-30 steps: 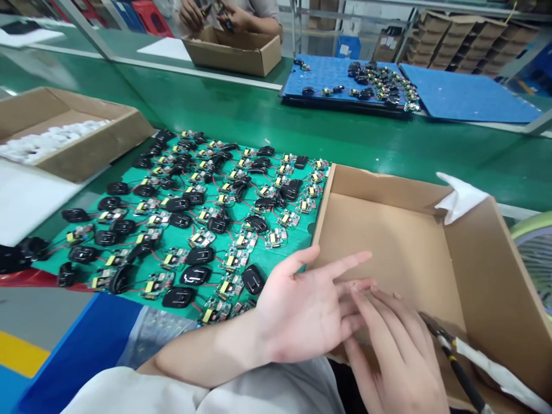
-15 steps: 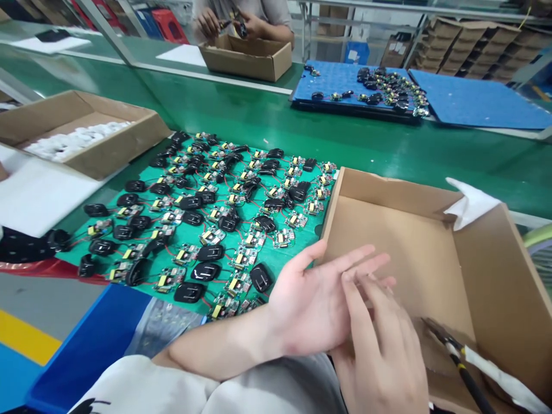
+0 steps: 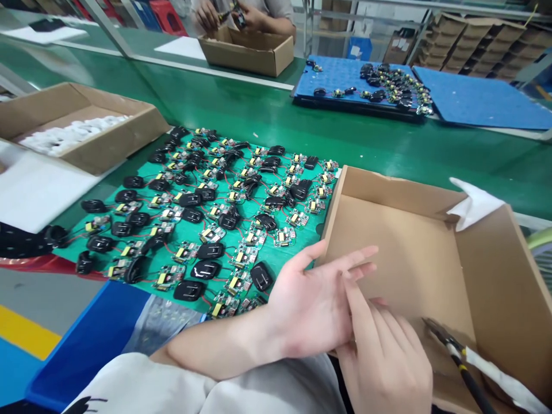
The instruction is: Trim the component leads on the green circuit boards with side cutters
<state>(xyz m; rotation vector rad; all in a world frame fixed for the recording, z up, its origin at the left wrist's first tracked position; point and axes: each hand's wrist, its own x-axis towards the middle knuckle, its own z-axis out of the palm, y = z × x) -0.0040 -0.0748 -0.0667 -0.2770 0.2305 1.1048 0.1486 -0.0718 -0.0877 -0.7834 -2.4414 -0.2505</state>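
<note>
My left hand (image 3: 313, 305) is turned palm up over the near left edge of an open cardboard box (image 3: 401, 241), fingers stretched and nothing in the palm. Across its fingers lies my right hand (image 3: 390, 356), fingertips touching the base of the left fingers. Its fingers are extended, its thumb is mostly hidden, and no object shows in it. Inside the box, right of my hands, rest pliers (image 3: 457, 359) with a white-wrapped handle. Left of the hands, many small circuit boards (image 3: 211, 233) wired to black plastic housings (image 3: 190, 290) cover a green sheet (image 3: 297, 256).
A cardboard box (image 3: 142, 123) with white parts (image 3: 69, 135) stands at left. Blue mats (image 3: 478, 100) with more boards lie at the back right. Opposite, a person's hands (image 3: 250, 17) work above another box (image 3: 245, 57). A blue bin (image 3: 86, 351) is below left.
My right hand has shifted slightly down and its fingers have slid along the left hand. The left fingers have bent a little. The view has moved slightly.
</note>
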